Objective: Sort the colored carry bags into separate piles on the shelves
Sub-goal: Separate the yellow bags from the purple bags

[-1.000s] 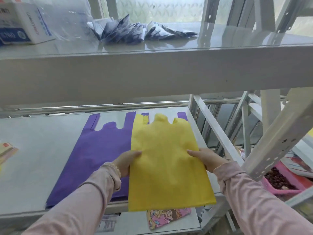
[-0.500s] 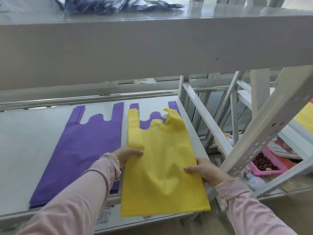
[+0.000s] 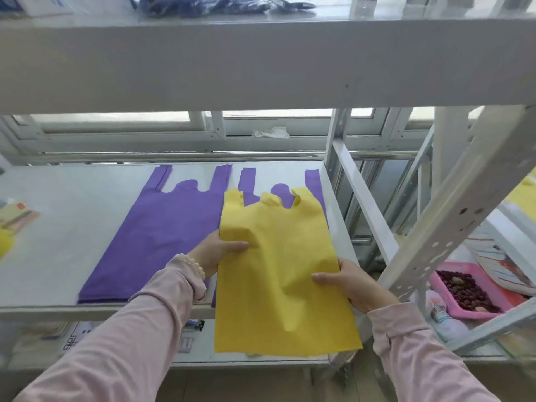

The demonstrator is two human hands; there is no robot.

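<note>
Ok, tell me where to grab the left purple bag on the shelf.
I'd pinch the near bottom hem of the left purple bag, coming from the front: it lies flat with that hem by the shelf lip, handles pointing away.

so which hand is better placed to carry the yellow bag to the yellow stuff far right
Right, probably: the right hand grips the yellow bag by its edge nearest that yellow patch; the left hand holds the opposite edge, over a purple bag.

Second purple bag (image 3: 312, 184) mostly beneath the yellow bag (image 3: 278, 285); dark pile (image 3: 203, 4) partly beyond the top edge.
</note>
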